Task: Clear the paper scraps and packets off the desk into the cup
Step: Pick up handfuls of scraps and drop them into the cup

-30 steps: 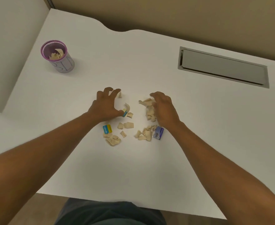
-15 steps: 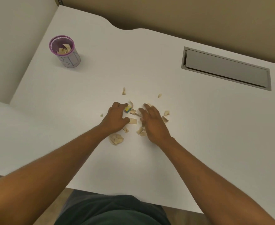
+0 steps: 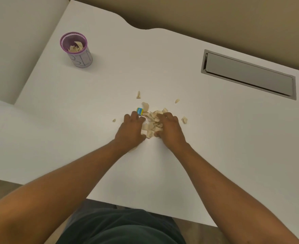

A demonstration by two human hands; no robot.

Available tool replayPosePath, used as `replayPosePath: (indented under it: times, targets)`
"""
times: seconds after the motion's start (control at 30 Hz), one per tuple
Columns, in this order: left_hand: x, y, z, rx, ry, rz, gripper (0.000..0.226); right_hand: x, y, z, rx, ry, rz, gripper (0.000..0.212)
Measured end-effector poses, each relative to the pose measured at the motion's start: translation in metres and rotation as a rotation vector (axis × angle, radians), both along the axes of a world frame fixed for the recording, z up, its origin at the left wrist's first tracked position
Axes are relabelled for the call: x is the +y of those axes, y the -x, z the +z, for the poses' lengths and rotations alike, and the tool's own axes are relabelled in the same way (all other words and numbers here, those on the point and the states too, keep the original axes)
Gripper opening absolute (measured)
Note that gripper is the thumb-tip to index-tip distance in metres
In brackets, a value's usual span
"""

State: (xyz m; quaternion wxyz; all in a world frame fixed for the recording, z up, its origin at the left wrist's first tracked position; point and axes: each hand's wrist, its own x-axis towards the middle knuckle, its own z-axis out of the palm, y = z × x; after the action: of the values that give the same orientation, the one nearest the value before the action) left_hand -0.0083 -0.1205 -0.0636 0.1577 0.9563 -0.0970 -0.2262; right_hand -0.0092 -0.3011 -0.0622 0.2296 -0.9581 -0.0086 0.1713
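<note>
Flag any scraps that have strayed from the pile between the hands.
Four scraps lie apart from the pile: one beyond it, one far right, one beside the right hand, one left of the left hand. The cup stands upright.

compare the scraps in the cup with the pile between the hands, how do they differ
The scraps in the cup sit contained inside the cup; the pile lies loose on the desk, with strays around it. The pile includes a blue-and-yellow packet; none shows in the cup. Both are beige torn paper.
</note>
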Motion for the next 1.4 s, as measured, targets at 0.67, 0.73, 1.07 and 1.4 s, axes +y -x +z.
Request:
replayPosePath:
  times: [0.67,0.73,1.07,1.4]
  targets:
    - [-0.025,-0.011,-0.001,-0.145,-0.067,-0.289,0.038,0.003,0.013,-0.002,-0.065,0.120,0.058,0.036]
    - [-0.026,-0.012,0.001,-0.140,-0.078,-0.312,0.028,0.006,0.018,-0.003,-0.093,0.131,0.060,0.029]
    - [-0.016,-0.016,-0.002,-0.012,0.279,0.099,0.018,0.001,0.007,-0.001,-0.047,0.092,-0.001,0.022]
    - [0.035,-0.038,0.017,0.088,0.609,0.476,0.023,-0.014,0.000,0.009,0.038,-0.463,-0.575,0.018]
